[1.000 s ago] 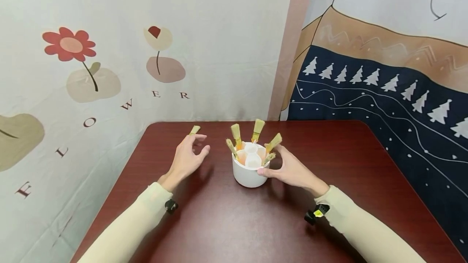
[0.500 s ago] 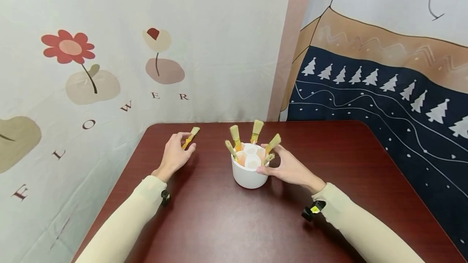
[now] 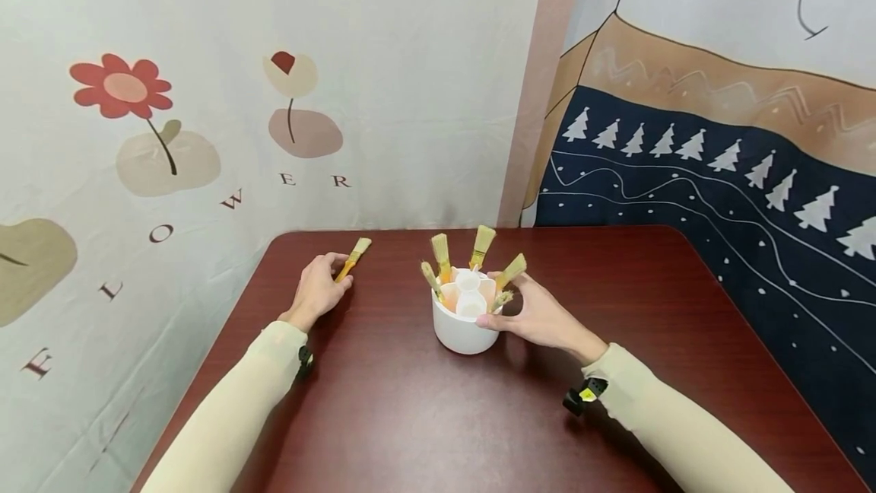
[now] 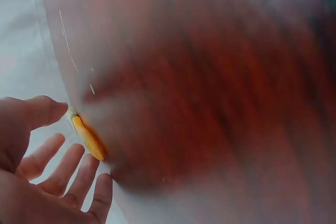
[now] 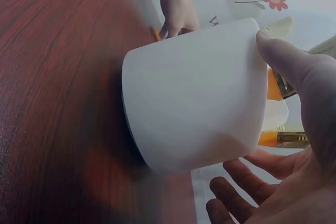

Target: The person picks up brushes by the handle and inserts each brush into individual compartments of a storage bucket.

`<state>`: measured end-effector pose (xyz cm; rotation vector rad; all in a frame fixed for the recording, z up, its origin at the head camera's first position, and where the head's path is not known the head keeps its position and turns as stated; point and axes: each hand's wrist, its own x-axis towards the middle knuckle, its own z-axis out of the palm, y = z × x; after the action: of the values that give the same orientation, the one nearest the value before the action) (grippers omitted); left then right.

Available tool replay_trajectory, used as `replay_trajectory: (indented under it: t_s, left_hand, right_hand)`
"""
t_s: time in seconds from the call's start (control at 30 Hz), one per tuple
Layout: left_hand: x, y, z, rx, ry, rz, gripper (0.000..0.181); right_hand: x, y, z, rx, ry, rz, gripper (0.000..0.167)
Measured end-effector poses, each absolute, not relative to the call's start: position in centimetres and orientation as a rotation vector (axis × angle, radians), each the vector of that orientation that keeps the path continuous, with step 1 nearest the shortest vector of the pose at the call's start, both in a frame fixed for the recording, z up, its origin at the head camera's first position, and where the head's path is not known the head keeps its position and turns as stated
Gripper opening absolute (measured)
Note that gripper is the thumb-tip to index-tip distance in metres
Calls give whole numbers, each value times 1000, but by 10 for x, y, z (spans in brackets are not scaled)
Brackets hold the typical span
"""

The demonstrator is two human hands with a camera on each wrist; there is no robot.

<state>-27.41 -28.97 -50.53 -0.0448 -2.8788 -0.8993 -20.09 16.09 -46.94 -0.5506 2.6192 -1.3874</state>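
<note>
A paintbrush (image 3: 353, 257) with a yellow-orange handle and pale bristles lies on the table left of the holder. My left hand (image 3: 317, 291) is low beside it, fingertips and thumb near the handle. In the left wrist view the orange handle (image 4: 89, 140) shows between the spread thumb and fingers, with no clear grip on it. At the table's middle stands a round white brush holder (image 3: 465, 332), upright, with inner compartments. Several brushes stick up around its edge, bristles upward. My right hand (image 3: 544, 314) grips the holder's right side; its thumb (image 5: 286, 53) presses on the rim.
The dark red table (image 3: 438, 417) runs back to a pale curtain (image 3: 417, 97) printed with flowers and letters. On the right hangs a dark blue cloth (image 3: 684, 173) with white trees. Each wrist wears a small black camera (image 3: 578, 400).
My left hand has moved left and lower, from between the loose brush and the holder to beside the brush, uncovering its handle. The right hand stays on the holder.
</note>
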Motion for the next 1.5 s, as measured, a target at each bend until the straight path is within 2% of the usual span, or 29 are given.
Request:
replay_trajectory:
  t_s: [0.97, 1.2, 1.5]
  left_hand:
    - [-276, -282, -497, -257, -2978, -917, 39]
    - [-280, -287, -501, -411, -2952, -1002, 38]
    - [-275, -275, -491, -422, -3035, -945, 39]
  right_hand:
    - [-179, 138, -465, -472, 2858, -1297, 96]
    - [-177, 133, -465, -419, 2866, -1328, 87]
    - [-173, 127, -465, -295, 2852, -1327, 97]
